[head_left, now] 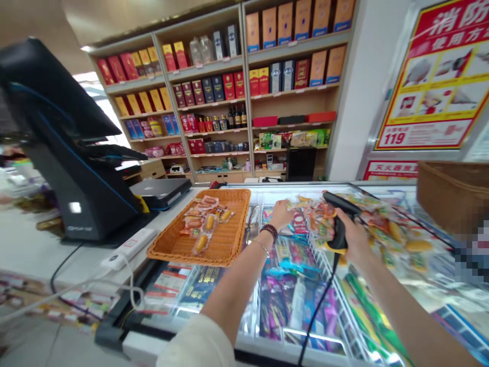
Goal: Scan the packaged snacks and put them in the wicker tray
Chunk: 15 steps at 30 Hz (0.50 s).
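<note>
Right hand (355, 238), fingers round scanner (340, 234), left hand (281, 214) clear of basket rim (239, 232), fingers' hold unclear, packets (320, 216) between.

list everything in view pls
freezer: one, white, centre foreground
scanner: one, black, over freezer
basket: one, orange, left of scanner
snacks: many, multicoloured, basket and freezer
packets: many, blue, purple, in freezer
register: one, black, far left
scale: one, dark, beside register
power strip: one, white, left
shelves: several, light wood, back
boxes: many, multicoloured, on shelves
posters: two, multicoloured, right
bin: one, brown, far right
left hand: one, bare, over freezer
right hand: one, bare, gripping scanner
</note>
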Tool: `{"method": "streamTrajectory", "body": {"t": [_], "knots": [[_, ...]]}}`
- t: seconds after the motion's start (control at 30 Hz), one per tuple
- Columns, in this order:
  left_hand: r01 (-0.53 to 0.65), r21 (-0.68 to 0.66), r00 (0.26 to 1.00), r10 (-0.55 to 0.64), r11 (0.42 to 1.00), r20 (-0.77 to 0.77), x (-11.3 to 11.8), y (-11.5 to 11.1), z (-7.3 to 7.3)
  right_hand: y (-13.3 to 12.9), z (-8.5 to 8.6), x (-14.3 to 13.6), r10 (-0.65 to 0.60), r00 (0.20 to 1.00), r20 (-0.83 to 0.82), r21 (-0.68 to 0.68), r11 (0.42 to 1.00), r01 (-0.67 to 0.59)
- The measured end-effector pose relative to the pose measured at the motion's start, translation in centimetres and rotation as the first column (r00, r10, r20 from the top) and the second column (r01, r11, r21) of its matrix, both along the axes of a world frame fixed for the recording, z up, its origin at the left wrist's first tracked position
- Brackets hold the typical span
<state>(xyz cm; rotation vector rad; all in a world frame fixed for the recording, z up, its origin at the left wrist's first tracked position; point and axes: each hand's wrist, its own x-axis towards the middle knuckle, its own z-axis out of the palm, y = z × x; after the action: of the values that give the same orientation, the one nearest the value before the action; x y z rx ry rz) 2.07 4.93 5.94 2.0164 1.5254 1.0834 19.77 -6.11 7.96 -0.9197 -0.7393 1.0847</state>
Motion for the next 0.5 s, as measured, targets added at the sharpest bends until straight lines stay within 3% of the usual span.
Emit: {"method": "streamTrajectory", "body": {"t": [0.07, 0.13, 0.27, 0.4, 0.5], "knots": [[-0.030, -0.021, 0.997, 0.029, 0.999, -0.071, 2.1, 1.2, -0.5, -0.2, -0.5, 0.7, -0.032, 0.999, -0.010, -0.028, 0.999, 0.031], [-0.131, -0.051, 0.983, 0.124, 0.990, -0.133, 3.3, 2.5, -0.6, -0.3, -1.0, 0.7, -0.058, 0.998, 0.032, -0.025, 0.998, 0.059], [-0.328, -0.142, 0.926, 0.288, 0.934, -0.245, 3.9, 5.2, -0.3, -0.3, -1.5, -0.1, -0.045, 0.991, 0.130, -0.043, 0.998, 0.050], [-0.310, -0.198, 0.928, 0.251, 0.930, -0.275, 3.6, 7.0, -0.6, -0.5, -1.3, -0.5, -0.013, 0.982, 0.190, -0.025, 1.000, 0.018], [-0.264, -0.237, 0.940, 0.194, 0.935, -0.282, 3.7, 7.0, -1.1, -0.8, -1.1, -0.6, -0.037, 0.981, 0.193, 0.005, 0.999, 0.036]]}}
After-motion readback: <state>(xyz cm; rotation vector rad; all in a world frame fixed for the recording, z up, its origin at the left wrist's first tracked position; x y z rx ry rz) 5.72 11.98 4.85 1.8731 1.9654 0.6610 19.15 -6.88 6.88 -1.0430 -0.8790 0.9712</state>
